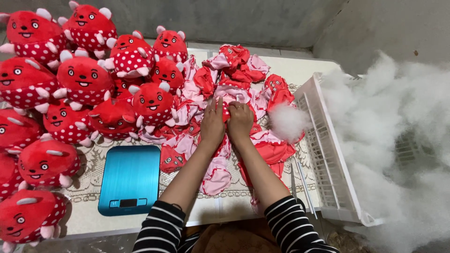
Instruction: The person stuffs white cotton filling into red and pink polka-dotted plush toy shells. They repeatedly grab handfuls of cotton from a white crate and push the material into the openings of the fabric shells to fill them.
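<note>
Your left hand (213, 122) lies mostly flat, fingers stretched forward, pressing on an unstuffed red and pink toy skin (226, 114), while your right hand (240, 121) is curled beside it, fingertips pinching the same skin where the two hands meet. Whether any filling has gone into that skin I cannot tell. Beneath and around your wrists more empty skins (220, 173) lie flat, and beyond your fingertips another heap of them (234, 65) waits, so plenty looks left to do. Just right of your right hand sits a tuft of white stuffing (287, 121), then a white plastic basket (328, 173) and the big fluffy pile of filling (398, 117). Left of your left forearm is a blue kitchen scale (130, 179). Further left and ahead, the stuffed red dotted toys (84, 79) are stacked up, seemingly finished.
</note>
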